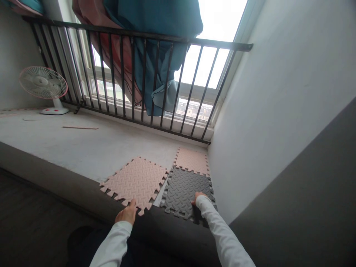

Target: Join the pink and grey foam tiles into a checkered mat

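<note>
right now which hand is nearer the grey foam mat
Right. The right hand rests on the near edge of the grey foam mat. The left hand is off to its left, touching the near corner of the loose pink foam mat.

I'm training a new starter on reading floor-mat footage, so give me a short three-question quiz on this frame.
1. True or false: the grey interlocking foam floor tile lies joined to the small pink foam tile behind it.
2. Which hand touches the large pink interlocking foam tile: A left hand, B right hand, C neither?
3. Fill in: the white and pink ___ stands at the far left of the concrete ledge.

Key: 1 true; 2 A; 3 fan.
</note>
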`<state>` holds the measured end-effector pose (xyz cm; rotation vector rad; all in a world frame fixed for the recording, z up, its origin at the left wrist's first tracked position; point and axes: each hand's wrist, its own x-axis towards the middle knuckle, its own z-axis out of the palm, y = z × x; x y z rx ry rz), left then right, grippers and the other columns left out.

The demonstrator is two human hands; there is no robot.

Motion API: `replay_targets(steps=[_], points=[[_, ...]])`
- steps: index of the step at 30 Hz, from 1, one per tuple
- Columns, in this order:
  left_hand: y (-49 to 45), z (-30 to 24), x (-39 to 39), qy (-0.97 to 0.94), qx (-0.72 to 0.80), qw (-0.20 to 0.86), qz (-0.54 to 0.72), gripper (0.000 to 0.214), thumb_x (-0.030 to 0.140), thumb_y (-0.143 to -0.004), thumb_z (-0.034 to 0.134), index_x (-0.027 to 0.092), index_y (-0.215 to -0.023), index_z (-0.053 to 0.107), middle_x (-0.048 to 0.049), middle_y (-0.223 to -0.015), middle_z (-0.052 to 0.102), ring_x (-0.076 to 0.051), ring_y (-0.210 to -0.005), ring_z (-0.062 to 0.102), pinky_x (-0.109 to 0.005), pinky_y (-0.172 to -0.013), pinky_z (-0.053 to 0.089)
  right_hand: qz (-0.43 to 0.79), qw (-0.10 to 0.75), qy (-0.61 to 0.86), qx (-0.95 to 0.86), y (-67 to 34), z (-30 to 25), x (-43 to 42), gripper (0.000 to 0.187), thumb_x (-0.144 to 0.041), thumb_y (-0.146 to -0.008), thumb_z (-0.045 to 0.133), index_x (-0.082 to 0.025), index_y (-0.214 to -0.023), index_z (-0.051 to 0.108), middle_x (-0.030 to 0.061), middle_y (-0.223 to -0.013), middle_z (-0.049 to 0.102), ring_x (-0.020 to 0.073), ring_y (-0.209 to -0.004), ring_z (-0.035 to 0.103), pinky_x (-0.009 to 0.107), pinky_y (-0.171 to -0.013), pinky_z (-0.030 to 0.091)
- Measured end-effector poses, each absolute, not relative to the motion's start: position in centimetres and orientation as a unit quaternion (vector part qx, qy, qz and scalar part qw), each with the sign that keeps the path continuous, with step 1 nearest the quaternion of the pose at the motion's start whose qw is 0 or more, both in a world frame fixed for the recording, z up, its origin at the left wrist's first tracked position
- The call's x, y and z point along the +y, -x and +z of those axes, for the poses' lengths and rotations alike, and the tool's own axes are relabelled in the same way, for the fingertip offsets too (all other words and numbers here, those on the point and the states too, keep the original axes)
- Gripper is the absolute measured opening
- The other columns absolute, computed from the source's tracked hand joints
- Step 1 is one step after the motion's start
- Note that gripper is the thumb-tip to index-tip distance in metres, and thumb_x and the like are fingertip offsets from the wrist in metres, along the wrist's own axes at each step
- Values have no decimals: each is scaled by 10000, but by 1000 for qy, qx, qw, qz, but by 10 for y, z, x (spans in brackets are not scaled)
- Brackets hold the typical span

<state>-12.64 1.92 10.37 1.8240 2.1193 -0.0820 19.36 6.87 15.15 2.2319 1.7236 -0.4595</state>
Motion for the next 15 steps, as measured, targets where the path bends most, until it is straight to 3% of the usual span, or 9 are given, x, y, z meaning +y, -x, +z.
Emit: replay_targets(steps=[15], points=[[125, 107, 18, -643, 747, 169, 4, 276, 212, -815, 307, 167, -1058, 430, -142, -987, 628, -225, -922, 590, -324, -738, 416, -170, 178, -767, 593, -190, 159, 67, 486, -338, -609, 646, -138, -1049, 594, 142, -1119, 571, 254, -1029, 535, 341, -874, 444]])
